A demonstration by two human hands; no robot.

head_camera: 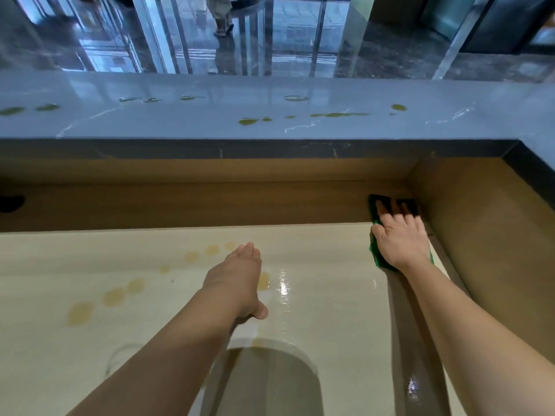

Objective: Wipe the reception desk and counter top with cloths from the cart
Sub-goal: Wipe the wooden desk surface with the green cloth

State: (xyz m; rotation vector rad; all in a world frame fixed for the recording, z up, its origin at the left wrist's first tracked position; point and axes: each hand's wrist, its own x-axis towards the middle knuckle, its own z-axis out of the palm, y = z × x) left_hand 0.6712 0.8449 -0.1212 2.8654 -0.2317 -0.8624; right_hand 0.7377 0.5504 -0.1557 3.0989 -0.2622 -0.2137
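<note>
**The cloth is in the right corner, and the spots are off to the left**

A shiny lobby floor shows past the long grey marble counter top (210, 115), which has green-yellow drops (249, 121) on it. Below the counter top, on your side, come a brown wooden back wall (210, 202) and then the flat cream desk top (330, 325).

Your flat green cloth (376, 250) lies on the desk under the counter top's right end, tucked into the corner. Its long side runs from you toward the counter top, and its far end reaches the foot of the wooden wall. Your right hand (401, 238) is pressed flat on it with the fingers spread.

Your left hand (237, 280) is under the middle of the counter top. It is open, with the fingers straight and close together, and it holds nothing. I cannot tell if it touches the desk.

The yellow-brown spots (114, 297) trail across the desk under the counter top's left half. So your left hand sits between the cloth and the spots. I think the next wipe has to slide along the counter top toward its left end, long side first. The left hand may need to move out of the way.
</note>
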